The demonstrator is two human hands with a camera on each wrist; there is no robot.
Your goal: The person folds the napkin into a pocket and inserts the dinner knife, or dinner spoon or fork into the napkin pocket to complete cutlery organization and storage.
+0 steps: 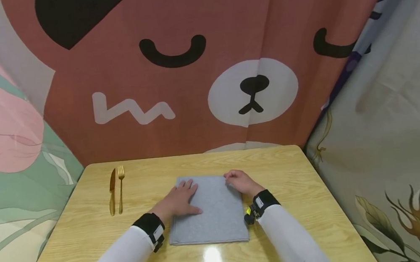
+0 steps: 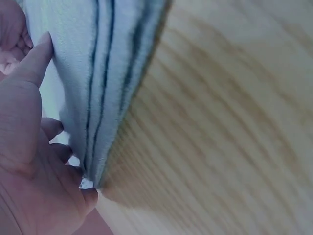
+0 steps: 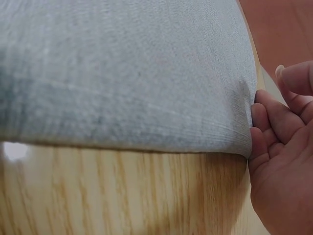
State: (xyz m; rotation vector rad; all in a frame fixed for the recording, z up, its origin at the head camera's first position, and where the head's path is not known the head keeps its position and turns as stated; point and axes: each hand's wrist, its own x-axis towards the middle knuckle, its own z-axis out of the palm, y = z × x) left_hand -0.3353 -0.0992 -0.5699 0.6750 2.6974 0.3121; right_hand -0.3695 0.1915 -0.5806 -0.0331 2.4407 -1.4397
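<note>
A folded grey-blue cloth (image 1: 216, 219) lies flat on the wooden table, its stacked layers showing along one edge in the left wrist view. My left hand (image 1: 178, 200) rests on the cloth's left side, fingers and thumb spread. At the far right corner is my right hand (image 1: 242, 182), with its fingers curled. Close up in the right wrist view, several fingertips (image 3: 259, 115) of that hand touch the cloth's edge, while the thumb is raised clear of it. Whether any cloth is gripped there is hidden.
A gold table knife (image 1: 112, 193) and a gold fork (image 1: 121, 190) lie side by side at the table's far left. Behind the table (image 1: 287, 224) hangs a curtain (image 1: 189, 78) with a bear print. More printed fabric hangs at both sides.
</note>
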